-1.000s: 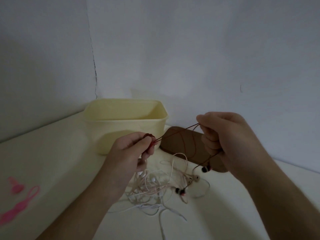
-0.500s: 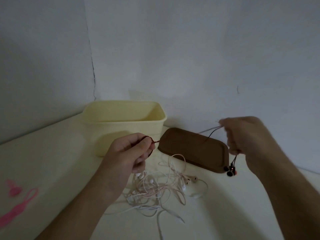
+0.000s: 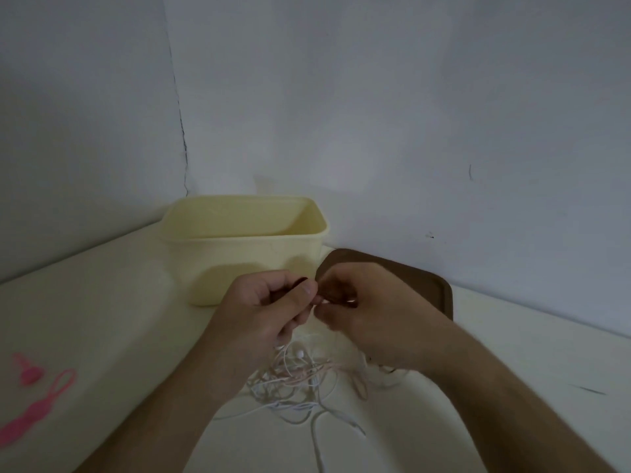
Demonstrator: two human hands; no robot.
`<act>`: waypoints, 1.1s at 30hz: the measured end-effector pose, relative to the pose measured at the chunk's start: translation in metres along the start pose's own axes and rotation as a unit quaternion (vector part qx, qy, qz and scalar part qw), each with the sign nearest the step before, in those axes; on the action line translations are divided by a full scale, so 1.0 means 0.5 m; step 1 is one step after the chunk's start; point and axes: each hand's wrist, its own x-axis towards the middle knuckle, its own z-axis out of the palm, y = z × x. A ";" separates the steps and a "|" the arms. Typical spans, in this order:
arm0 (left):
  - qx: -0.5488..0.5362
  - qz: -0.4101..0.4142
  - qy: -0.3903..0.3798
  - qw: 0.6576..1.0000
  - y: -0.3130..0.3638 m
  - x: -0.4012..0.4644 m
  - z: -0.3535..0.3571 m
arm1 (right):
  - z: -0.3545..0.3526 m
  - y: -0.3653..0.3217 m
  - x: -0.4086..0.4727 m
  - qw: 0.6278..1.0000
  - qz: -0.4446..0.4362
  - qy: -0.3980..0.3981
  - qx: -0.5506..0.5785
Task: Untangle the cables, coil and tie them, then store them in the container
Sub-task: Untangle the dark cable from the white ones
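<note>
Head view: both hands meet in front of the pale yellow container (image 3: 239, 247), fingertips almost touching. The left hand (image 3: 269, 308) has its grip clamped on a dark red earphone cable (image 3: 300, 282), thumb pressed over curled fingers, with a small loop of it showing above the thumb. The right hand (image 3: 368, 312) is curled too, its fingers pinching the same cable at the meeting point; detail there is dim and blurred. Below the hands a tangle of white and pinkish cables (image 3: 297, 380) lies on the cream surface (image 3: 102, 319). A brown lid (image 3: 426, 281) lies flat behind the right hand, just beside the container. Pink cable ties (image 3: 37, 401) lie well apart at far left.
</note>
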 end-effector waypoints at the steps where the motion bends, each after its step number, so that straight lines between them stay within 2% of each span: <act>1: 0.002 -0.004 0.005 1.000 -0.001 0.000 0.000 | -0.013 0.007 0.000 1.000 0.007 0.006 -0.008; 3: 0.005 -0.015 0.009 1.000 -0.001 0.001 -0.001 | -0.040 0.006 -0.008 0.999 0.023 0.004 0.040; 6: -0.015 -0.050 -0.048 0.997 0.001 -0.001 0.002 | -0.053 0.011 -0.009 0.988 0.007 0.083 0.132; 9: -0.106 -0.083 -0.119 0.984 0.005 -0.008 0.001 | -0.038 0.026 0.000 0.980 0.003 0.132 0.147; 13: -0.202 -0.064 -0.140 0.967 0.009 -0.010 -0.008 | -0.001 0.041 0.010 0.977 0.018 0.134 0.168; 15: -0.218 -0.029 -0.130 0.967 0.009 -0.007 -0.006 | 0.013 0.042 0.014 0.980 0.003 0.121 0.157; 20: -0.219 0.020 -0.040 0.975 0.008 0.002 -0.001 | 0.040 0.029 0.006 0.995 -0.016 0.068 0.071; 24: -0.085 0.052 0.027 0.995 -0.003 0.011 -0.003 | 0.052 0.013 0.000 0.999 -0.044 0.024 -0.006; 26: -0.014 0.052 0.038 0.998 -0.011 0.012 -0.002 | 0.047 0.006 -0.003 0.998 -0.057 0.027 -0.026; 29: 0.016 0.021 -0.039 0.999 -0.014 0.012 -0.002 | 0.022 0.002 -0.005 0.995 -0.066 0.076 -0.005; 31: -0.029 -0.013 -0.107 0.994 -0.013 0.009 -0.001 | 0.005 0.006 -0.006 0.992 -0.070 0.099 0.041; 33: -0.107 -0.037 -0.135 0.984 -0.011 0.004 0.000 | -0.005 0.014 -0.003 0.986 -0.069 0.141 0.059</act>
